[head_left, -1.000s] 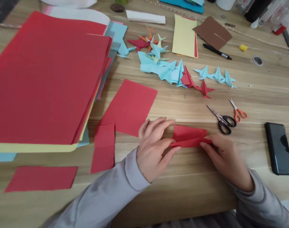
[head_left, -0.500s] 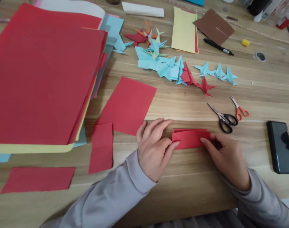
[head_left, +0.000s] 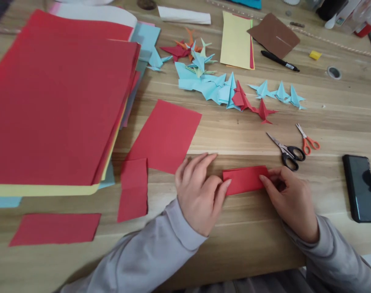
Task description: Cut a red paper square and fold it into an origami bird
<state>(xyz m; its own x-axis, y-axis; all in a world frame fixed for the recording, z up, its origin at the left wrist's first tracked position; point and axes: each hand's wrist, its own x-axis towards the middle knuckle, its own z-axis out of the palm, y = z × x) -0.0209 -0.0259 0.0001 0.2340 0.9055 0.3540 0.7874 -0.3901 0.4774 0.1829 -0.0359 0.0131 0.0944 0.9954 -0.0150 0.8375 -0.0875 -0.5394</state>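
A folded strip of red paper (head_left: 245,180) lies between my hands near the table's front. My left hand (head_left: 199,193) pinches its left end between thumb and index finger, while the other fingers stretch out over the table. At the right end, my right hand (head_left: 291,199) grips the paper with thumb on top and fingers behind. The strip's two layers lie nearly edge to edge. Left of my left hand are a red square sheet (head_left: 169,134), a creased red piece (head_left: 133,191) partly over its corner, and another red rectangle (head_left: 55,229).
A tall stack of coloured paper (head_left: 60,114) fills the left side. Folded paper cranes (head_left: 200,61) lie at the back, with more blue ones (head_left: 281,91) to their right. Black scissors (head_left: 286,152), small orange scissors (head_left: 308,142) and a phone (head_left: 361,189) lie at right.
The back layer of the red strip, which stuck out above the front layer, now lines up more closely with it. Both hands keep their hold, and the strip tilts slightly.
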